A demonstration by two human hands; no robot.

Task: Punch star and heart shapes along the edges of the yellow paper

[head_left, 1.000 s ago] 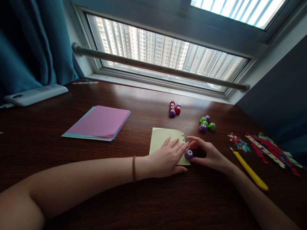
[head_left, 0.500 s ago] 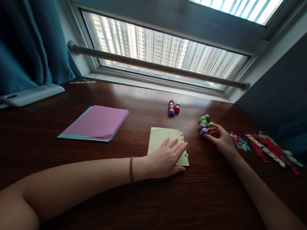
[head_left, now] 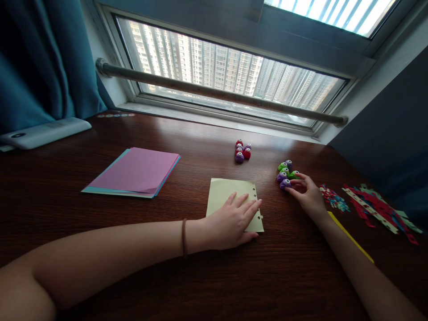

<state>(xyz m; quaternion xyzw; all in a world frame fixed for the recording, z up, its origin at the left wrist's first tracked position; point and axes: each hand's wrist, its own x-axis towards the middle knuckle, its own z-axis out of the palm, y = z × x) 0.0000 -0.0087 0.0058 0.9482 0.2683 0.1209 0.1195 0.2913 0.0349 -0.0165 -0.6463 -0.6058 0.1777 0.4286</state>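
My left hand [head_left: 234, 220] lies flat on a pale yellow sheet of paper [head_left: 220, 191], fingers spread. Small star-shaped holes run down the sheet's right edge. My right hand [head_left: 309, 196] has its thumb and fingers curled round a small purple craft punch [head_left: 285, 184], the front one of a cluster on the table. Beside it stand more purple punches [head_left: 281, 177] and green punches [head_left: 282, 166]. A second group of red and purple punches [head_left: 239, 157] stands farther back. A yellow strip [head_left: 351, 236] shows along my right forearm.
A stack of coloured paper [head_left: 137, 169], pink on top, lies to the left. On the right are a pile of tiny paper bits [head_left: 334, 198] and a heap of punched paper strips [head_left: 377, 209]. A white flat object [head_left: 50, 133] sits at the far left by the curtain.
My right forearm has shifted slightly, and a yellow strip now shows beside it. The purple punch at my right fingers has hardly moved. My left hand stays on the paper.
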